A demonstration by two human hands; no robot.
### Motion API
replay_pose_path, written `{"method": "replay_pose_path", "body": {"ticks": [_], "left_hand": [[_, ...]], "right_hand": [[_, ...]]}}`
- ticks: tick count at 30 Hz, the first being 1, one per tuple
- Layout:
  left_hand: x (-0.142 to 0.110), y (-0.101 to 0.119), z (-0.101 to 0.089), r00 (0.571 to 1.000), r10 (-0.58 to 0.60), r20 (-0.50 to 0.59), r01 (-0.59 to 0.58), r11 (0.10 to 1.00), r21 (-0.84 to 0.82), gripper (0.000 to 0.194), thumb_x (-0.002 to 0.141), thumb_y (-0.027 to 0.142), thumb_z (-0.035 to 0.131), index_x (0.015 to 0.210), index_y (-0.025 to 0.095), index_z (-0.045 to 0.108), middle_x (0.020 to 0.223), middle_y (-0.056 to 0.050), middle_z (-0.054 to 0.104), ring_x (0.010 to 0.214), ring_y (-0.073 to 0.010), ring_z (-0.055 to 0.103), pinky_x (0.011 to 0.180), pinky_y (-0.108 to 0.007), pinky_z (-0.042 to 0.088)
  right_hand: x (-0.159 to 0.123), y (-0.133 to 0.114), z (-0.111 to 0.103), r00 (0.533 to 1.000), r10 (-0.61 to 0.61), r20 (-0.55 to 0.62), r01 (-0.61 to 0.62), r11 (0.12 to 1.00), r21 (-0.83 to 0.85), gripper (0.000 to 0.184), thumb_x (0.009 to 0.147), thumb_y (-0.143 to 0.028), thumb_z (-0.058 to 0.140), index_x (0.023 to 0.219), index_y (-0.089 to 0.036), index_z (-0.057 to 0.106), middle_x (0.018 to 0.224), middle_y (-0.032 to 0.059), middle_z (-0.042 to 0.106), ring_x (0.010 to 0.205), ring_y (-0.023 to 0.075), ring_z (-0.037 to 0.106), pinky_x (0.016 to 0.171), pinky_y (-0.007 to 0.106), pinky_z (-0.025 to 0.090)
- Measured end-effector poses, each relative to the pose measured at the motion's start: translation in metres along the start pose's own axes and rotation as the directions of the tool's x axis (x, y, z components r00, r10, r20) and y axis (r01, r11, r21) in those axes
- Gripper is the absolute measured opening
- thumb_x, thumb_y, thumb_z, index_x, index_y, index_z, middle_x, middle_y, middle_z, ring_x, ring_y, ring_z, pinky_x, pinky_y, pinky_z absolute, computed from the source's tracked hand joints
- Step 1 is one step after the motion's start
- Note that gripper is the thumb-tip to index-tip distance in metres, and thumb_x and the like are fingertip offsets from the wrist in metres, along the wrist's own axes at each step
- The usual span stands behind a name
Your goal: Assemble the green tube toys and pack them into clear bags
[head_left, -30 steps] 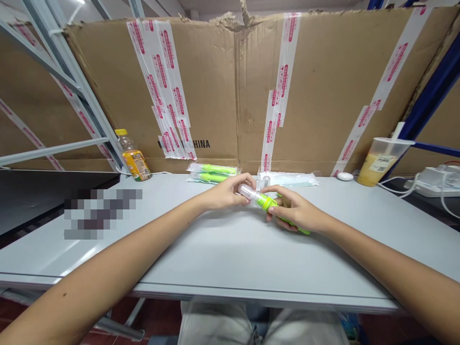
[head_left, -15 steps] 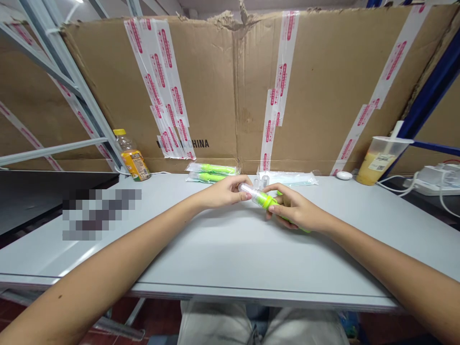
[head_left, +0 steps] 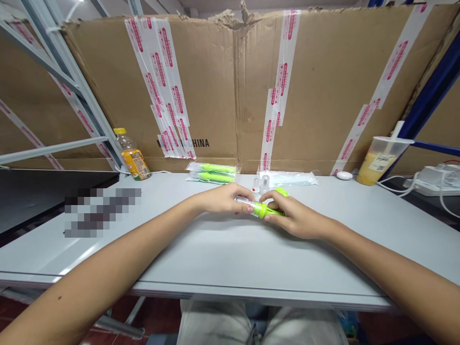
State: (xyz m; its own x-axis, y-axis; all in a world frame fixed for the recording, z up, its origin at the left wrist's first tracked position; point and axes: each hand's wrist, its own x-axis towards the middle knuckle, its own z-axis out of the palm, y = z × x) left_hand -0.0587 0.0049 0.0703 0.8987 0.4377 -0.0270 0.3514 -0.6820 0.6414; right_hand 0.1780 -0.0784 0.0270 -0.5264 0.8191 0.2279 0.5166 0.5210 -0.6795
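Both left hand (head_left: 227, 197) and right hand (head_left: 296, 218) clamp the crosswise green tube (head_left: 259, 209), clear end (head_left: 244, 201) pointing left.

You work in fairly bright, even light, with a small white light (head_left: 81, 1) at the top left and a pale streak of glare on the tabletop (head_left: 201, 249) to your left. Soft shadows lie under your left hand (head_left: 226, 199) and right hand (head_left: 293, 215); the floor (head_left: 161, 318) is dim. Wide-angle distortion stretches your forearms (head_left: 118, 263) toward the corners, the green tube (head_left: 259, 210) looks slightly soft, and coarse pixel blocks mask a patch at left.
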Motion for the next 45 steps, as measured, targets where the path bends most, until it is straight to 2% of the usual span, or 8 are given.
{"method": "replay_pose_path", "body": {"ticks": [7, 16, 25, 29, 31, 36, 40, 45], "left_hand": [[0.000, 0.003, 0.017, 0.968, 0.166, -0.189, -0.063, 0.887, 0.458, 0.024, 0.086, 0.029, 0.060, 0.108, 0.020, 0.061, 0.100, -0.008, 0.065, 0.086, -0.0217, 0.059, 0.072, -0.030, 0.038], [-0.004, 0.013, 0.021, 0.994, 0.058, -0.096, -0.011, 0.901, 0.434, 0.030, 0.088, 0.042, 0.060, 0.108, 0.020, 0.064, 0.087, -0.007, 0.067, 0.076, -0.0226, 0.061, 0.068, -0.030, 0.039], [0.006, 0.007, 0.028, 0.908, 0.369, -0.196, -0.133, 0.700, 0.702, 0.021, 0.094, 0.023, 0.043, 0.101, 0.016, 0.061, 0.091, -0.014, 0.065, 0.088, -0.0262, 0.059, 0.079, -0.037, 0.041], [0.002, 0.011, 0.029, 0.963, 0.182, -0.197, -0.023, 0.788, 0.616, 0.028, 0.090, 0.039, 0.054, 0.103, 0.015, 0.061, 0.088, -0.011, 0.065, 0.078, -0.0241, 0.058, 0.068, -0.033, 0.038], [0.001, 0.012, 0.027, 0.977, 0.057, -0.205, 0.036, 0.906, 0.422, 0.037, 0.093, 0.051, 0.049, 0.098, 0.016, 0.062, 0.080, -0.006, 0.062, 0.068, -0.0195, 0.054, 0.063, -0.030, 0.036], [0.003, 0.010, 0.020, 0.997, -0.077, 0.002, 0.077, 0.994, -0.084, 0.053, 0.093, 0.065, 0.041, 0.078, 0.017, 0.055, 0.061, 0.002, 0.048, 0.053, -0.0121, 0.043, 0.054, -0.026, 0.033], [0.001, 0.012, 0.023, 0.997, 0.008, -0.079, 0.002, 0.991, 0.133, 0.040, 0.092, 0.054, 0.051, 0.094, 0.016, 0.062, 0.080, -0.003, 0.062, 0.068, -0.0162, 0.055, 0.061, -0.026, 0.038], [0.001, 0.014, 0.034, 0.973, 0.162, -0.164, 0.012, 0.675, 0.737, 0.026, 0.094, 0.037, 0.053, 0.103, 0.014, 0.059, 0.087, -0.011, 0.068, 0.077, -0.0238, 0.064, 0.067, -0.031, 0.043]], "right_hand": [[0.003, 0.010, -0.005, 0.959, 0.209, 0.193, -0.271, 0.878, 0.396, 0.036, 0.095, -0.049, 0.052, 0.117, -0.025, 0.037, 0.081, -0.0018, 0.065, 0.041, 0.0077, 0.037, 0.040, 0.022, 0.027], [-0.002, -0.006, -0.003, 1.000, 0.008, -0.010, -0.010, 0.951, -0.308, 0.029, 0.096, -0.036, 0.052, 0.120, -0.020, 0.047, 0.092, 0.0075, 0.066, 0.081, 0.0212, 0.056, 0.072, 0.032, 0.041], [0.001, -0.002, -0.012, 0.952, 0.203, 0.230, -0.288, 0.850, 0.440, 0.037, 0.094, -0.053, 0.054, 0.112, -0.023, 0.040, 0.081, 0.0023, 0.068, 0.040, 0.0087, 0.041, 0.037, 0.023, 0.029], [0.000, -0.008, -0.012, 0.991, 0.133, -0.019, -0.134, 0.988, -0.081, 0.028, 0.098, -0.042, 0.048, 0.116, -0.021, 0.046, 0.083, 0.0061, 0.070, 0.059, 0.0167, 0.058, 0.053, 0.028, 0.041], [0.000, -0.011, -0.012, 0.990, 0.004, -0.143, -0.068, 0.893, -0.445, 0.029, 0.098, -0.035, 0.047, 0.122, -0.019, 0.049, 0.094, 0.0120, 0.071, 0.077, 0.0239, 0.064, 0.066, 0.033, 0.043], [-0.002, -0.013, -0.008, 0.990, -0.139, -0.004, 0.080, 0.592, -0.802, 0.026, 0.100, -0.033, 0.043, 0.106, -0.015, 0.060, 0.098, 0.0167, 0.069, 0.083, 0.0274, 0.063, 0.069, 0.035, 0.039], [-0.003, -0.012, -0.003, 0.999, -0.052, 0.013, 0.039, 0.549, -0.835, 0.026, 0.099, -0.021, 0.036, 0.099, -0.014, 0.061, 0.091, 0.0139, 0.068, 0.070, 0.0215, 0.058, 0.058, 0.032, 0.027], [0.000, -0.014, -0.010, 0.990, 0.139, -0.038, -0.140, 0.855, -0.499, 0.035, 0.102, -0.038, 0.035, 0.080, -0.019, 0.055, 0.075, 0.0055, 0.062, 0.066, 0.0168, 0.052, 0.059, 0.029, 0.030]]}}
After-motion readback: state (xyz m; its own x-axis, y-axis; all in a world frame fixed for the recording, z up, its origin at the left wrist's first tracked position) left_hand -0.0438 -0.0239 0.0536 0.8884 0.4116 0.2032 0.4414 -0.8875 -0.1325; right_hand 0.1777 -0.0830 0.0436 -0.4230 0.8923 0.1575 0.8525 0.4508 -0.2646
